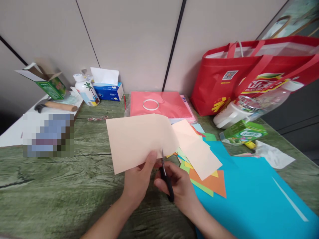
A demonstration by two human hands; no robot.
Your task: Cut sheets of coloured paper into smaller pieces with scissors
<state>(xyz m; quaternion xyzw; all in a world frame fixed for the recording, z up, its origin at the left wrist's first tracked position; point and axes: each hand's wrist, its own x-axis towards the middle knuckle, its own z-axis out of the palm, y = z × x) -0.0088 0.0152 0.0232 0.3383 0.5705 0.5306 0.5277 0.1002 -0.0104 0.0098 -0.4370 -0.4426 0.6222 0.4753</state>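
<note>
A sheet of pale peach paper is held up over the table. Its lower edge is pinched in my left hand, thumb on top and the other fingers underneath, mostly hidden. My right hand is closed around the black handles of a pair of scissors. The blades point away from me and meet the paper near its lower right edge, close to my left thumb. Right of the blades, the paper curves upward. Beside it, a folded pale peach piece lies on several coloured paper scraps.
A large blue sheet covers the table's right side. Behind the paper lies a red paper pack with a white ring. Red bags, a white mug, a tissue box, a bottle and a hammer stand or lie around.
</note>
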